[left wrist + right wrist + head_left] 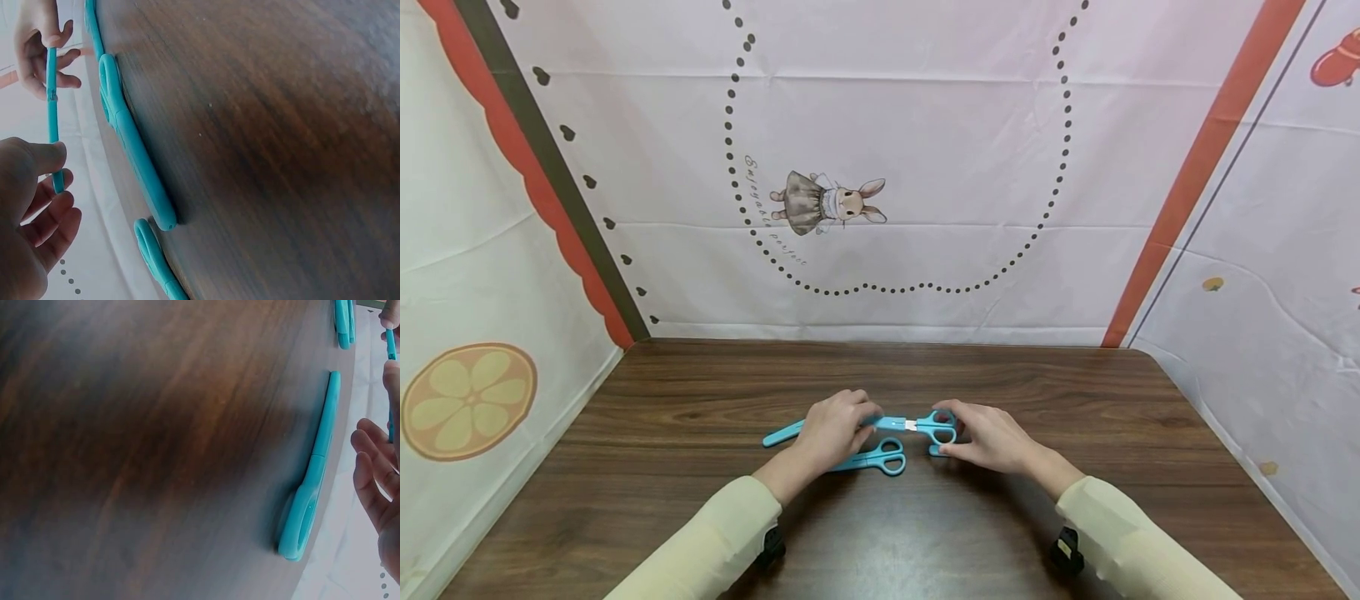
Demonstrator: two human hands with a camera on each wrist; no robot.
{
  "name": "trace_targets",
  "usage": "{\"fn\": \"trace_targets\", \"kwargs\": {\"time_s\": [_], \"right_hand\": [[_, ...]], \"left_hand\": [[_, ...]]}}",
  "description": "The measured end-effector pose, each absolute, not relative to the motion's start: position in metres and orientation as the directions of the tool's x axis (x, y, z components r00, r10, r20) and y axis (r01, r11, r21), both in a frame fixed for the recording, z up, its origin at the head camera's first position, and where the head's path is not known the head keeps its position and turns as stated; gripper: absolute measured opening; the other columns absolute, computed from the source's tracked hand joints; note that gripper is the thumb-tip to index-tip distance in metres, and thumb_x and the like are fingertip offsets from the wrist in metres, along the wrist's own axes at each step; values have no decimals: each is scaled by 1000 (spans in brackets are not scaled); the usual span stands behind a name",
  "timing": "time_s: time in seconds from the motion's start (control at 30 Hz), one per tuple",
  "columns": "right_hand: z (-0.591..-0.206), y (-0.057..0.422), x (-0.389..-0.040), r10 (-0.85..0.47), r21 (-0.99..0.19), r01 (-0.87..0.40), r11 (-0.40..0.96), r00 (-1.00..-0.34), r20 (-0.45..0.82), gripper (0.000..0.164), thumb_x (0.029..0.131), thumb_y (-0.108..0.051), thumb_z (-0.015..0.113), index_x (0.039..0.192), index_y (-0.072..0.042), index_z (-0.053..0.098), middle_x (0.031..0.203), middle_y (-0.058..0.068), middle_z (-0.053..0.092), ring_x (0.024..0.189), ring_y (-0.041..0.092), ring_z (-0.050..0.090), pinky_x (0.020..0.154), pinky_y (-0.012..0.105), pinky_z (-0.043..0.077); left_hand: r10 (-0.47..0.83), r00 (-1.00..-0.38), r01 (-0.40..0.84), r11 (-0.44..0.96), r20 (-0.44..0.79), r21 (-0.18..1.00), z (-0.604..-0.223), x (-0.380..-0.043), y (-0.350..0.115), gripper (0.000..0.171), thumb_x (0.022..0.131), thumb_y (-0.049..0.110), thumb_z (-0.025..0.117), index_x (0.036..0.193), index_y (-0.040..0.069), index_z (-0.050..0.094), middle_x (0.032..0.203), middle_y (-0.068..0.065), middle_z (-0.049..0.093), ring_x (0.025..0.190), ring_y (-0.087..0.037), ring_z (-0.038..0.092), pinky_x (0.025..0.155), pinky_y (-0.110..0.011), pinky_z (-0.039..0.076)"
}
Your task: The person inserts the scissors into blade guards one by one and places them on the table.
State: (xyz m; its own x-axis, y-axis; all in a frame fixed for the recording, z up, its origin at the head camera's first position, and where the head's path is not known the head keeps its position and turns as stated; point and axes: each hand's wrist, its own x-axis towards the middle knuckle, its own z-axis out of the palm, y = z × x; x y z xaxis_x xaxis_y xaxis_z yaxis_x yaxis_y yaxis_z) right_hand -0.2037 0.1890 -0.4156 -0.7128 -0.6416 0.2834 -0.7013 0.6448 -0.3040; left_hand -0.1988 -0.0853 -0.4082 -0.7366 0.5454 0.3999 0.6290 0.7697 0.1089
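Both hands hold one pair of light blue scissors between them, raised off the table. My left hand pinches the blue blade cover between thumb and fingers. At the other end, my right hand grips the handle loops. A short strip of bright metal blade shows between cover and handles. On the table below lies another pair of blue scissors, its blades covered. A further pair of scissors lies past it, partly out of the left wrist view. Beneath the right hand lies one more pair of scissors.
The dark wood-grain table reaches back to a white printed cloth hung behind it. More cloth hangs at both sides. Dark wrist devices sit at both sleeves.
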Motion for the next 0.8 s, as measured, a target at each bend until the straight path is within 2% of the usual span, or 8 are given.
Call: {"fn": "trace_targets", "kwargs": {"time_s": [0.2, 0.43, 0.8], "right_hand": [[-415, 188, -205, -641, -320, -703, 635, -711, 290, 53, 83, -41, 66, 125, -12, 51, 93, -4, 64, 70, 0, 56, 56, 18, 43], [-419, 187, -205, -652, -303, -726, 617, -688, 321, 52, 83, -40, 66, 124, -11, 52, 91, -8, 63, 71, 1, 57, 56, 17, 43], [-416, 185, -205, -657, -291, -745, 600, -667, 351, 51, 83, -40, 66, 123, -13, 51, 95, -6, 63, 73, 3, 59, 58, 18, 44]], "left_hand": [[540, -737, 625, 773, 407, 106, -408, -200, -86, 18, 81, 23, 71, 99, 22, 70, 90, 8, 60, 77, -9, 56, 56, -22, 45], [544, -722, 634, 768, 428, 93, -410, -200, -86, 18, 80, 22, 72, 98, 22, 70, 88, 8, 60, 73, -8, 54, 53, -20, 42], [540, -711, 635, 768, 451, 81, -407, -199, -85, 18, 81, 23, 71, 99, 24, 70, 86, 9, 59, 71, -6, 51, 52, -19, 39]]}}
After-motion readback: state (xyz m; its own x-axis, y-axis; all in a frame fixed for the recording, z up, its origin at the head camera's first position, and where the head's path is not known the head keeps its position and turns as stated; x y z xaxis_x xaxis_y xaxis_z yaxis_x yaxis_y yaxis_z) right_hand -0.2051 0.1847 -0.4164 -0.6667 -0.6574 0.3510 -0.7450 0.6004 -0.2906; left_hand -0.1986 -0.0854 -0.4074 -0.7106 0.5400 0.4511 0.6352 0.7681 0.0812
